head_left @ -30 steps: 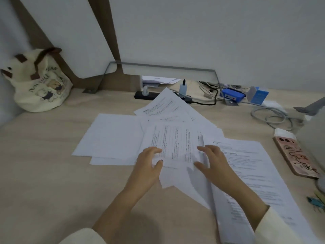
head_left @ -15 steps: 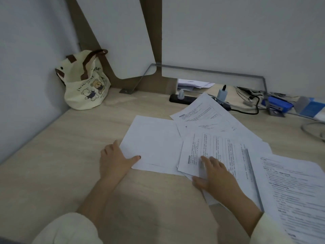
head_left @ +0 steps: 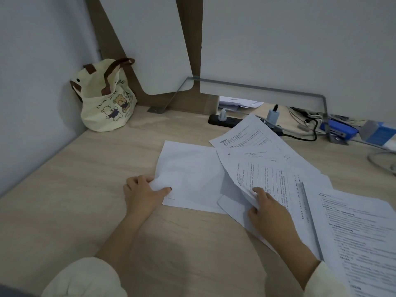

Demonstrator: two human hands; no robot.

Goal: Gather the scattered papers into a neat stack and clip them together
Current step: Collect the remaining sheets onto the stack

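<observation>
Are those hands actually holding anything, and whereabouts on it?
Yes. The left hand pinches the blank sheet at its near left corner; the right hand grips the printed sheet at its lifted near corner.

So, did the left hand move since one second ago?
Yes: the left hand went left, toward the tote bag, off the printed sheet onto the blank sheet.

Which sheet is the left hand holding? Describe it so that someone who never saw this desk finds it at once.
On the wooden desk, papers lie spread to the right of a fabric bag. The leftmost sheet is the one, its near corner pinched by the left hand. Unlike the printed sheet the right hand grips, it looks blank.
</observation>
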